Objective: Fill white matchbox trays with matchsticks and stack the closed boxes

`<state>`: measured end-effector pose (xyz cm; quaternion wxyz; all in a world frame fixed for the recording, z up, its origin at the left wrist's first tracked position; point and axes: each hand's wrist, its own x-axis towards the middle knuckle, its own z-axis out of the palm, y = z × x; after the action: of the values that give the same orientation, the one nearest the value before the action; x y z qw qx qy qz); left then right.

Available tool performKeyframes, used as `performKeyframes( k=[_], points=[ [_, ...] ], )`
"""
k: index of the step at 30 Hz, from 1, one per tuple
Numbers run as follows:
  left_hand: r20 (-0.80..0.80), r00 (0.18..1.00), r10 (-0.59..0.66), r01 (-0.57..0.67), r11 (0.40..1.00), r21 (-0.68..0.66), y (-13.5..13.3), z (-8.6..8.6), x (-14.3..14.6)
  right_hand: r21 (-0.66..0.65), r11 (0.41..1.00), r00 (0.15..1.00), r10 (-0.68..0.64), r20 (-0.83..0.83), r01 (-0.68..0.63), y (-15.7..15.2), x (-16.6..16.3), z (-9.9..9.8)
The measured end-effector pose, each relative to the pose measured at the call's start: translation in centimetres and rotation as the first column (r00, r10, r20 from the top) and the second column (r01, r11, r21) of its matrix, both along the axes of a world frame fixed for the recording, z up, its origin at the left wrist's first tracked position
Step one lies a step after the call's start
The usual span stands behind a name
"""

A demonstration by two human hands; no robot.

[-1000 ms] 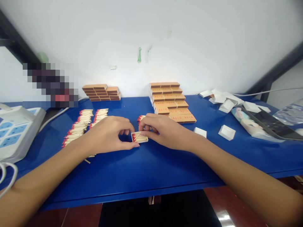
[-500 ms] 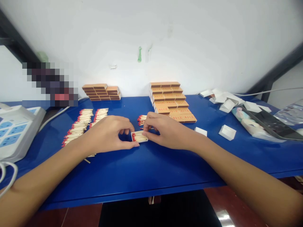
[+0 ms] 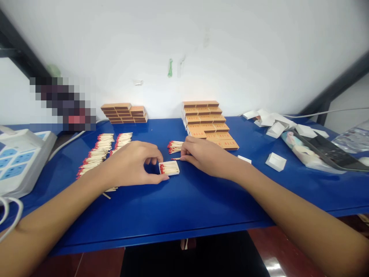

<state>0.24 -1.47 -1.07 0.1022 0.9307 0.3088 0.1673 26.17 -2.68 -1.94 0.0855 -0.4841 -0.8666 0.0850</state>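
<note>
A white matchbox tray lies on the blue table, filled with red-tipped matches. My left hand curves around the tray's left end, thumb at the front edge and fingertips at the back corner, steadying it. Behind and right of the tray, my right hand pinches the plain end of a single match, whose red head points left. Just beyond those fingers is a small pile of matches, partly covered by the hand.
Two long rows of matches lie left, partly behind my left forearm. Stacked matchboxes stand at the back left and centre. Empty white trays are scattered right, near a phone. A power strip sits far left.
My right hand has moved off the tray, slightly right and back, and now pinches the single match beside the pile. The left hand stays at the tray.
</note>
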Motion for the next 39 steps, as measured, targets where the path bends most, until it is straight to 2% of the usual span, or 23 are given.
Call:
performKeyframes(
  k=[3,6,12,18,22,29,39],
  points=[
    [0.003,1.000,0.000,0.000,1.000,0.009,0.1,0.0,0.0,-0.005,1.000,0.998,0.000,-0.066,0.000,-0.5,-0.1,0.6],
    [0.002,1.000,-0.011,0.011,1.000,0.015,0.1,-0.1,0.0,0.006,0.998,0.985,0.060,-0.160,-0.060,-1.1,-0.3,0.9],
    [-0.003,1.000,-0.023,0.023,0.999,0.040,0.1,-0.2,0.0,0.005,0.987,0.966,0.158,-0.203,-0.160,-1.6,-1.3,-0.1],
    [0.004,0.999,-0.034,0.034,0.999,0.034,0.1,-0.2,0.0,0.064,0.995,0.969,0.094,-0.229,-0.082,-0.8,-0.8,-0.3],
    [0.008,1.000,-0.028,0.027,0.999,0.024,0.1,-0.2,0.0,0.145,0.989,0.984,0.022,-0.177,0.004,0.4,-0.2,-0.7],
    [0.006,1.000,-0.013,0.013,1.000,0.010,0.1,0.0,0.0,0.126,0.992,0.992,0.024,-0.121,-0.009,1.1,-0.3,-1.3],
    [-0.004,1.000,-0.009,0.009,1.000,0.008,0.3,-0.2,-0.1,0.107,0.994,0.988,0.048,-0.148,-0.032,0.6,0.5,-0.3]
  ],
)
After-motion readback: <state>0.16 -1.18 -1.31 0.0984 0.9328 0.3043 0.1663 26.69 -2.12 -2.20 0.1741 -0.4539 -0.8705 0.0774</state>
